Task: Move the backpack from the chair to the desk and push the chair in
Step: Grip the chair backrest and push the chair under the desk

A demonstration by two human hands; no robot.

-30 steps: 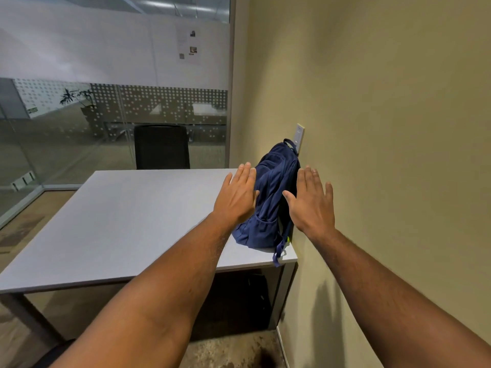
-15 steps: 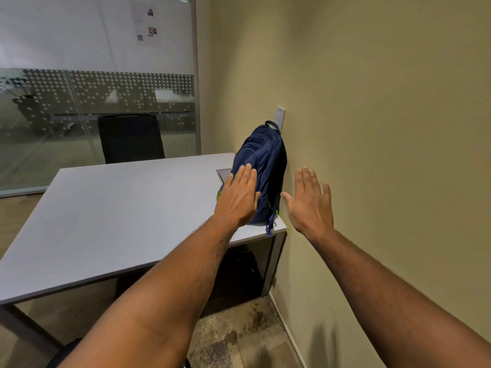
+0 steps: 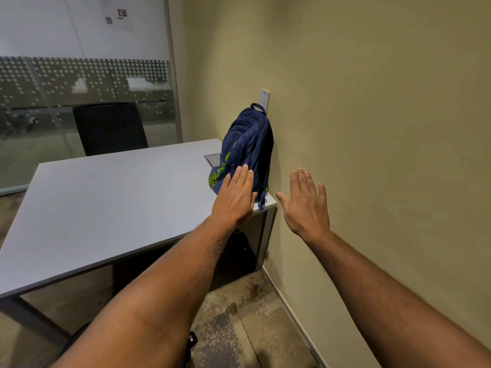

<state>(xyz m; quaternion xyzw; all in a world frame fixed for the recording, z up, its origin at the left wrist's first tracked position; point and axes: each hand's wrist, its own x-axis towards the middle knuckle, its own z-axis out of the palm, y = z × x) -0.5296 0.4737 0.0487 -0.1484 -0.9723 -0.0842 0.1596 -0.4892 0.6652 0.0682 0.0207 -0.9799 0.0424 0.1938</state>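
Observation:
A dark blue backpack (image 3: 248,144) with green lettering stands upright on the near right corner of the grey desk (image 3: 106,208), leaning against the wall. My left hand (image 3: 235,200) is flat and open in front of its lower part; I cannot tell whether it touches the fabric. My right hand (image 3: 305,205) hovers open to the right of the desk corner, in front of the wall, holding nothing. A dark chair part (image 3: 192,341) shows at the bottom, mostly hidden under my left arm.
A beige wall (image 3: 372,128) runs close along the right. A white wall plate (image 3: 265,100) sits behind the backpack. A black chair (image 3: 111,128) stands at the desk's far side before a glass partition (image 3: 79,83). Worn floor lies below.
Both hands have drawn back from the backpack toward me and now sit lower against it. The view has shifted back and to the right; the backpack stays upright on the desk.

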